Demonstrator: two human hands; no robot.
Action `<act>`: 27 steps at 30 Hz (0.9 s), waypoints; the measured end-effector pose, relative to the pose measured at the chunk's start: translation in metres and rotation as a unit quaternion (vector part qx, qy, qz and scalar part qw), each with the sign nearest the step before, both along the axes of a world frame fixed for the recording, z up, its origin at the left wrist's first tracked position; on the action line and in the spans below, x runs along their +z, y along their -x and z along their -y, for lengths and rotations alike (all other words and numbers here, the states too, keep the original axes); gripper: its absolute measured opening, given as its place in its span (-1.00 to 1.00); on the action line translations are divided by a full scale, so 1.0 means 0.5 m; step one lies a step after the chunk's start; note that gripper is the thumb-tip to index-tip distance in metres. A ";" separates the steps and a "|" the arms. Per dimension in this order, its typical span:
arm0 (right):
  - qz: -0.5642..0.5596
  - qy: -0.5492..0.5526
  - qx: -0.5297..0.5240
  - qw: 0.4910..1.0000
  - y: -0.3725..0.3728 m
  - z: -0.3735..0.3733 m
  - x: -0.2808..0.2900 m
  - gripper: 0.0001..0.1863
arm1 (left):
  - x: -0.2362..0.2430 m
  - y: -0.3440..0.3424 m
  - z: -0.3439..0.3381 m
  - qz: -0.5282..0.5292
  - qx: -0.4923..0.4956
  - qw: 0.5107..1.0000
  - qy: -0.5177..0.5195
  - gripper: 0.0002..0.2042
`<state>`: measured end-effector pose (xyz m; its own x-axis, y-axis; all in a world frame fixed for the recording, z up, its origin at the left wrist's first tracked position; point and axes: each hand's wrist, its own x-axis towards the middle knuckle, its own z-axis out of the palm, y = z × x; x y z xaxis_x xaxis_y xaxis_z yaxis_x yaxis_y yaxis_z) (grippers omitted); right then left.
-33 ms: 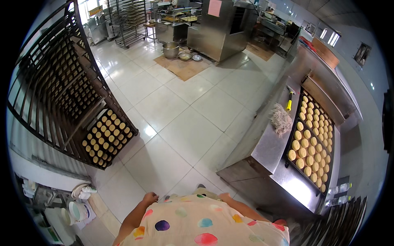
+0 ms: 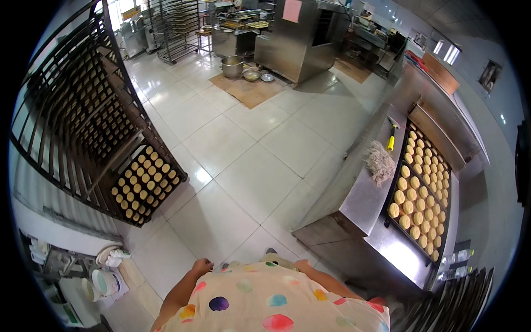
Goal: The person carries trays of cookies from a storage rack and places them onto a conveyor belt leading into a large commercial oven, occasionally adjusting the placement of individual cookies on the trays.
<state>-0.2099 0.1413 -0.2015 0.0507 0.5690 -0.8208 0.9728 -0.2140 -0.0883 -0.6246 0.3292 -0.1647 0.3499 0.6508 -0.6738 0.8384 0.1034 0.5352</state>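
Observation:
My left hand (image 2: 204, 266) hangs beside the dotted apron (image 2: 260, 299), its fingers loosely curled with nothing visible in them. On the other side, my right hand (image 2: 302, 265) is partly behind the apron; its fingers are hidden. Neither hand touches the baked goods. To the right, dark trays of round, pale golden pastries (image 2: 410, 194) lie on a steel conveyor or counter (image 2: 354, 207). A stringy rag head (image 2: 380, 162) and a yellow-handled tool (image 2: 391, 143) rest on its edge. At left stands a dark rack (image 2: 124, 91) filled with trays of similar pastries.
A steel bowl (image 2: 232, 66) and smaller basins stand on cardboard (image 2: 243, 97) ahead, before a large steel machine (image 2: 296, 44). Another rack (image 2: 176, 30) is at the far left. White buckets (image 2: 105, 283) sit at lower left; dark upright trays (image 2: 470, 301) at lower right.
The view has shifted very slightly. My hands and the things around me stay where they were.

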 end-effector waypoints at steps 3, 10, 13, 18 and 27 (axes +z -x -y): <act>-0.007 -0.005 0.002 1.000 0.001 -0.011 0.000 -0.66 | -0.017 0.015 0.006 0.001 0.034 0.999 0.023 -0.69; 0.023 0.026 -0.014 0.999 0.018 -0.009 0.033 -0.66 | -0.037 0.021 0.015 0.011 0.045 0.998 0.029 -0.69; 0.020 0.026 -0.010 0.999 0.021 -0.025 0.041 -0.65 | -0.031 0.030 0.035 -0.012 0.029 0.999 0.022 -0.68; 0.007 0.027 -0.016 0.999 0.013 -0.018 0.032 -0.64 | -0.025 0.021 0.031 -0.009 0.006 1.000 -0.012 -0.68; -0.015 0.008 -0.035 0.999 0.016 -0.025 0.037 -0.63 | -0.058 0.041 0.041 -0.013 0.017 0.999 -0.048 -0.61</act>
<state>-0.2180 0.1537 -0.1829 0.0649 0.5514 -0.8317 0.9522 -0.2834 -0.1136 -0.6450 0.3085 -0.1939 0.3098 0.7243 -0.6159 0.8491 0.0807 0.5220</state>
